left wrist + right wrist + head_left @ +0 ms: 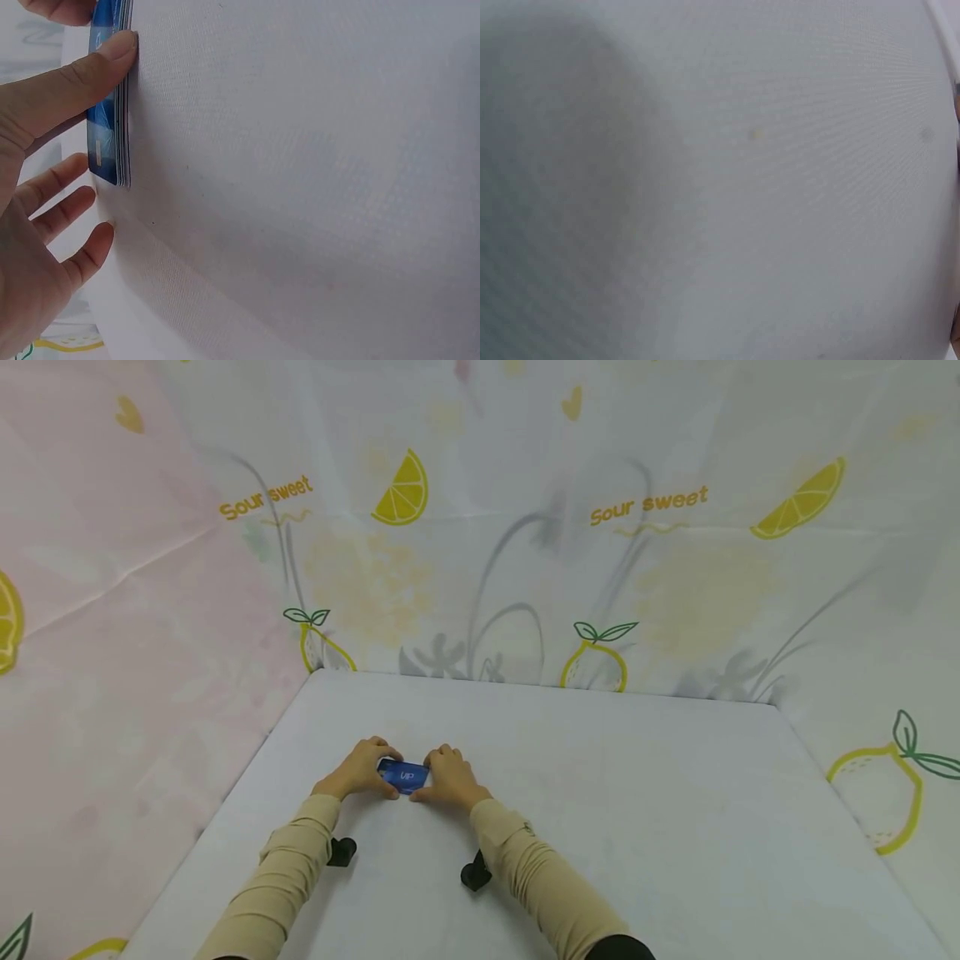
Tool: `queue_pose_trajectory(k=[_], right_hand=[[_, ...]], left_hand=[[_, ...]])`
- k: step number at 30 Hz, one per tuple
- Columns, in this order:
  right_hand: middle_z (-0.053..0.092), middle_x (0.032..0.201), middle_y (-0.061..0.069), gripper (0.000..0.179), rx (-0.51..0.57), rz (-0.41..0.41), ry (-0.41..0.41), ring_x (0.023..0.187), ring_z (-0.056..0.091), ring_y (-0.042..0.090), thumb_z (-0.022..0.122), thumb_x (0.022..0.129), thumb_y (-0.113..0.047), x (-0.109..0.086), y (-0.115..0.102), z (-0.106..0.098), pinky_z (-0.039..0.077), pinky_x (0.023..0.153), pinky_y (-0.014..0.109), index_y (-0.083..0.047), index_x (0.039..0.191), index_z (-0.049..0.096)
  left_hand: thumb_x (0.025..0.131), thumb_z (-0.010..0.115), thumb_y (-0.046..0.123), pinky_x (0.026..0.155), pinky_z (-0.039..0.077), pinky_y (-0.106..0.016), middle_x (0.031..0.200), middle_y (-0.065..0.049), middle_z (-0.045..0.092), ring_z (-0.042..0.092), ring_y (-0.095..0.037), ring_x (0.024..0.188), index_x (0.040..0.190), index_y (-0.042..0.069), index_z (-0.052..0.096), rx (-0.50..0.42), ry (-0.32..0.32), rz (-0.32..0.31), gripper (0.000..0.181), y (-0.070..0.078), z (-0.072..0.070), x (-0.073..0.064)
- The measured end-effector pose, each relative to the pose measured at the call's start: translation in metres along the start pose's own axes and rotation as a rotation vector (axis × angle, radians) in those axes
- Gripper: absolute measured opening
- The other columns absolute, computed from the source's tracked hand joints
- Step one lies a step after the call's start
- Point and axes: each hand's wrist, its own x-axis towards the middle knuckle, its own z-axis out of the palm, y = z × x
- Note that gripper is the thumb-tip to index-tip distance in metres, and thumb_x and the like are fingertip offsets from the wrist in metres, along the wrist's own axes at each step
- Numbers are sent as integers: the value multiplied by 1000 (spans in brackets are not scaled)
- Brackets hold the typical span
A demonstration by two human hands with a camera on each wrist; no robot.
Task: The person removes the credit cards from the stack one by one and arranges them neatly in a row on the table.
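The head camera looks forward and down from above the forearms (288,868), far enough back to take in both grips, the left grip (365,770) and the right grip (450,777), most of the white counter (637,818) and the lemon-printed backdrop (487,568) beyond. The left wrist camera sits low and close, turned sideways, so the backdrop runs along its left edge; it shares the left grip and blue card stack (405,776) with the head view. The right wrist camera, also close, faces mostly bare counter, with only slivers of skin at its right edge.
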Motion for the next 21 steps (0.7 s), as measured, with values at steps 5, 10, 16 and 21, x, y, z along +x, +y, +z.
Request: queue_pose_trajectory(k=[5,10,16,21], right_hand=[[56,107,9,58,42,14,4,100,52,26,81,70,-41,0,0,1,47,86,42,-4,109,59],[56,104,7,56,83,14,25,97,54,23,83,69,-36,0,-1,0,47,84,40,-4,108,58],[60,95,5,54,154,1,67,88,57,18,85,67,-28,0,-1,1,48,78,32,-2,107,59],[63,96,7,55,236,17,81,89,59,17,86,66,-22,-1,-4,2,48,80,31,1,108,59]], left_hand=[[61,88,20,91,40,-57,115,-23,52,47,-42,107,110,2,66,-13,7,5,56,0,1,-2],[62,88,19,92,40,-57,114,-23,53,48,-42,107,111,2,65,-2,24,26,57,-1,0,-3],[63,87,19,92,40,-57,115,-24,54,49,-42,107,112,0,65,-9,32,40,58,-2,0,-5],[63,87,20,92,40,-57,116,-23,54,49,-41,107,113,1,65,-12,30,25,58,-2,1,-6]])
